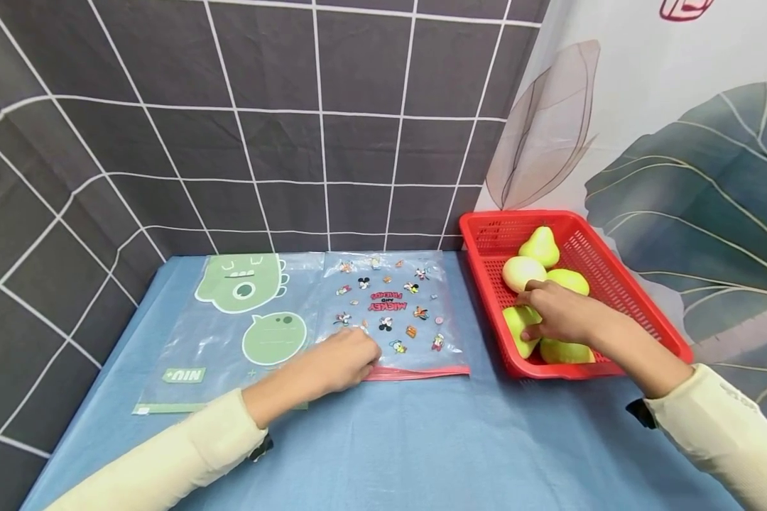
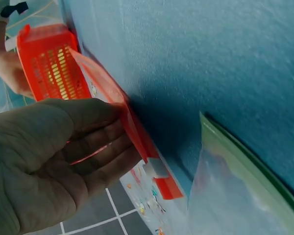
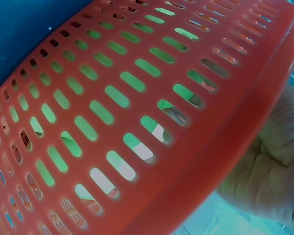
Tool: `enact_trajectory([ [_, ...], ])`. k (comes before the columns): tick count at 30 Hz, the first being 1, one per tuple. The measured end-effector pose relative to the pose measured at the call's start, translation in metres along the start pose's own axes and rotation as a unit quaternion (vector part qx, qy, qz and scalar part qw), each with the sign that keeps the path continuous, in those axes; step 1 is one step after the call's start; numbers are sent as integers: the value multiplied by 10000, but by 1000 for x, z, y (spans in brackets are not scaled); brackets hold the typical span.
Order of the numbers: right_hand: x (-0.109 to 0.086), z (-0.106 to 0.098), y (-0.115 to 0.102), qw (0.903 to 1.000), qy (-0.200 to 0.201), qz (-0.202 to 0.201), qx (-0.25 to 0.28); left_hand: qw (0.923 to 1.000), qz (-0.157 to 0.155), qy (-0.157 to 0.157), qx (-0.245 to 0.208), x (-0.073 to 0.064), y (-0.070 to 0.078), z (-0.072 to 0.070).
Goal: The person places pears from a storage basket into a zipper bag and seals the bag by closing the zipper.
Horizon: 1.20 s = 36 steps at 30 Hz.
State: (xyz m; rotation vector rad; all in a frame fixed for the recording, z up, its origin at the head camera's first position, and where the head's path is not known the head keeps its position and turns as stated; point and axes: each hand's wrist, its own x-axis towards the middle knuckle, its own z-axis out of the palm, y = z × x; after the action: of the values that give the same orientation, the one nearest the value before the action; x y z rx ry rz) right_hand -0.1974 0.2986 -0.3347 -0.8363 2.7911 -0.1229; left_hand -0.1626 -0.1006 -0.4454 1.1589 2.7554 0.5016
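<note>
My left hand [image 1: 348,358] pinches the red zip edge [image 2: 137,132] of a clear zip bag [image 1: 383,312] printed with small cartoon figures. In the left wrist view the thumb is on one side of that edge and the fingers are behind it. My right hand [image 1: 559,312] reaches into a red plastic basket [image 1: 645,330], its fingers curled over a green fruit [image 1: 516,330] at the near left. The basket wall hides those fingertips in the right wrist view. Around the hand lie a pear [image 1: 540,247], a pale round fruit [image 1: 523,272] and other yellow-green fruits [image 1: 569,281].
Left of the printed bag, a second clear zip bag [image 1: 185,341] with green cartoon shapes and a green zip edge lies flat. Both bags and the basket are on a blue cloth [image 1: 422,440]. Dark gridded fabric [image 1: 281,142] hangs behind, and a leaf-patterned cloth [image 1: 697,199] is at right.
</note>
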Motion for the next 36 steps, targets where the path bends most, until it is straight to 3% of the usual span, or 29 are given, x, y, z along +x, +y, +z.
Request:
enact_trajectory([
  [3,1,0,-1,9999,-69,68,47,9998,-65,68,148,0,2,4],
  [6,1,1,-2,9999,-76,15,80,9996,-191,42,211,-4,14,-4],
  [9,0,3,-3,9999,4,-129,66,9974,-35,252,671,-6,13,3],
  [12,-1,4,-3,9997,81,-218,20,9944,140,407,963,-8,21,-2],
  [16,-1,4,-4,9999,50,-148,30,9927,222,188,1172,-11,38,-20],
  [21,-2,6,-4,9999,83,-116,35,9880,236,-132,1518,-7,45,-25],
  [29,-4,6,-4,9996,191,-201,6,9911,-67,-369,1281,2,45,-26],
  [36,-7,3,-4,9998,157,-126,14,9964,-251,-427,682,9,45,-40],
])
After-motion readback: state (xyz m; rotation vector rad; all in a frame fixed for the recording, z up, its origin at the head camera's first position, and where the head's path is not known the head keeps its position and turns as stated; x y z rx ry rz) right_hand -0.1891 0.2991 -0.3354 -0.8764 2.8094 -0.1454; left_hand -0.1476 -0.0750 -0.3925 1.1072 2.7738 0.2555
